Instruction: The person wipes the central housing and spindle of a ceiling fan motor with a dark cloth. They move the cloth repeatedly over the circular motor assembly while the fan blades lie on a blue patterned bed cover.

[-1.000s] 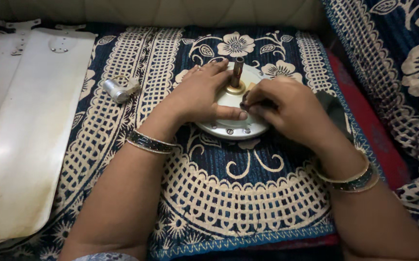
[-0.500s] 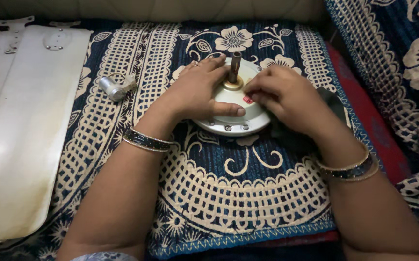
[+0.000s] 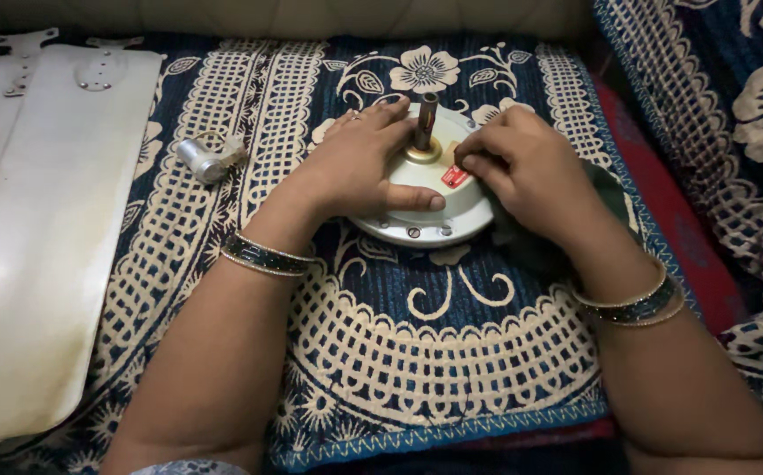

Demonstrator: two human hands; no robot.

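Note:
A round white fan motor housing [image 3: 441, 222] with a brass-coloured shaft [image 3: 425, 121] standing up from its middle lies on a blue and cream patterned cloth [image 3: 417, 352]. My left hand [image 3: 359, 167] rests flat on the housing's left half, thumb stretched along its front. My right hand [image 3: 531, 171] sits on the right half, fingers curled together near the shaft, just above a small red label [image 3: 454, 177]. Whether the fingers pinch anything is hidden. A dark cloth [image 3: 610, 189] shows under the right hand.
Two long white fan blades [image 3: 43, 237] lie at the left on the cloth. A small silver cylindrical part [image 3: 201, 160] with wires lies between the blades and the housing. A blue floral cushion [image 3: 733, 114] rises at the right.
My right hand has shifted slightly toward the shaft, uncovering the red label. The left hand stays pressed on the housing.

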